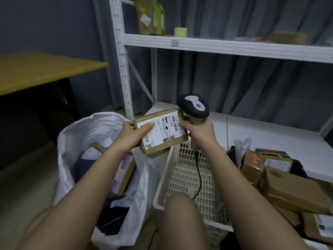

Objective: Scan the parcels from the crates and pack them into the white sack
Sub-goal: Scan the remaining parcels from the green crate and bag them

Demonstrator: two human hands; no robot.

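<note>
Both hands meet at centre frame: the left hand [134, 131] grips the left end of a brown parcel [161, 131], thumb laid flat over its white label [162, 129], while the right hand [197, 128] is wrapped round the handle of the barcode scanner [193, 107] and its fingertips also steady the parcel's right edge. The scanner head rises above the box, facing away from the label, so the scan looks either finished or not yet lined up (hard to say which). To do this step well, slide the thumb clear of the barcodes, tilt the label flat toward the scanner window and hold still. The white sack [100, 141] gapes at lower left, directly below the left forearm; lower the box in flat. An empty-looking white crate [185, 174] sits at lower centre, more parcels [288, 188] at lower right.
</note>
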